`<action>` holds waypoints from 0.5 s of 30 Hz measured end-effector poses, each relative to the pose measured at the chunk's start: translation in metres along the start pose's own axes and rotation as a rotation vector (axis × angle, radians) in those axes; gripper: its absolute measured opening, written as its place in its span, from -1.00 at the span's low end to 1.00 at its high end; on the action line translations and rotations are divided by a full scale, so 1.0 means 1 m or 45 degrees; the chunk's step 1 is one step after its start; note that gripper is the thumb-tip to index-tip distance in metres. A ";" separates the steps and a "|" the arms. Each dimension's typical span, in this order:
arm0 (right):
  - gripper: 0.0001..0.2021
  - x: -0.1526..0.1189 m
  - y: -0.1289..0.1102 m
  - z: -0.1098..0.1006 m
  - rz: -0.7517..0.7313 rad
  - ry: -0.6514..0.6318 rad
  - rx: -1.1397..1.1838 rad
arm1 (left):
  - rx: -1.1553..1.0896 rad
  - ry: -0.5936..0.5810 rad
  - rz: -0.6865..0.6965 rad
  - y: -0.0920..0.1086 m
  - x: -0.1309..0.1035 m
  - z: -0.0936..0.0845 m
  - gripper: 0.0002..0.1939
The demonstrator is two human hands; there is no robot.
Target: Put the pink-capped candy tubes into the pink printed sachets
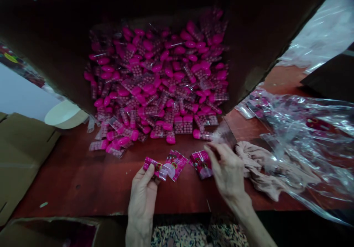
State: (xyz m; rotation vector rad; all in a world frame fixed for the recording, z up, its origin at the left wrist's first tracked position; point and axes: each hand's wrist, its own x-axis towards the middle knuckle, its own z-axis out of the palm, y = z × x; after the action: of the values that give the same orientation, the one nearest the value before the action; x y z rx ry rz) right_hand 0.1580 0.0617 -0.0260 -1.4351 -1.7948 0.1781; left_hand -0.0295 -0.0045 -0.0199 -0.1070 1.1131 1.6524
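My left hand (144, 188) pinches a small pink printed packet (157, 168) between thumb and fingers, just above the red-brown tabletop (105, 180). Beside it, to the right, lie more pink packets (176, 164) on the table. My right hand (227, 167) is over the right edge of another pink packet group (201, 163), fingers bent together. Whatever its fingertips hold, if anything, is hidden. A blurred piece of clear plastic (222, 133) shows just beyond those fingers. Ahead of both hands, clear tubes of small pink balls with bright pink caps (166, 84) form a large pile.
A dark cardboard box (254, 55) lies on its side around the pile. Crumpled beige cloth (273, 169) and clear plastic bags (312, 140) lie to the right. A pale bowl (65, 115) and a carton (22, 154) stand left; an open box (52, 221) is below the table edge.
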 end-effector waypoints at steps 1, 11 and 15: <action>-0.74 0.008 0.013 0.001 0.002 -0.017 -0.151 | -0.011 -0.009 -0.034 -0.002 0.000 0.001 -0.91; -0.67 0.026 0.061 0.025 -0.027 -0.243 -0.309 | -0.110 -0.010 -0.174 -0.009 0.003 0.019 -0.73; -0.65 0.027 0.056 0.025 0.033 -0.240 -0.253 | -0.113 0.000 -0.174 -0.008 0.004 0.026 -0.70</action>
State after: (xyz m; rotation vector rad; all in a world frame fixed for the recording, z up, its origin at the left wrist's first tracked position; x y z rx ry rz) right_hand 0.1833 0.1130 -0.0604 -1.6272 -1.9925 0.1562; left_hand -0.0134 0.0164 -0.0126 -0.2355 1.0102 1.5791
